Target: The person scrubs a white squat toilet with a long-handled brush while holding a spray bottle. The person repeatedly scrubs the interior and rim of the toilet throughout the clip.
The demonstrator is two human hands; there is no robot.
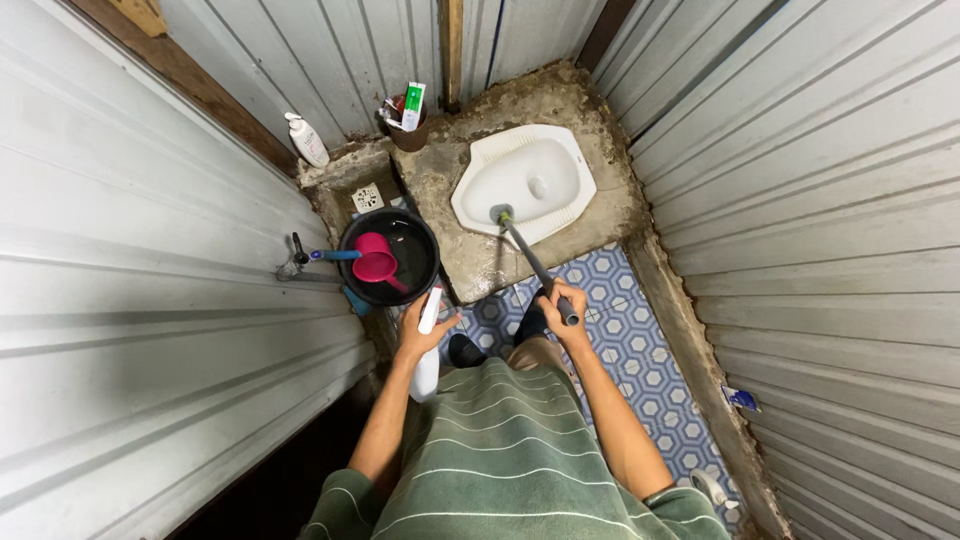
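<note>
head view: left hand (420, 335) grips white bottle (428, 350), right hand (560, 315) brush handle (535, 262); bucket (352, 262) holds pink scoop (376, 262).

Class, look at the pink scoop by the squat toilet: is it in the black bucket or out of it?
In. The pink scoop lies inside the rim of the black bucket, its handle reaching toward the near edge.
</note>
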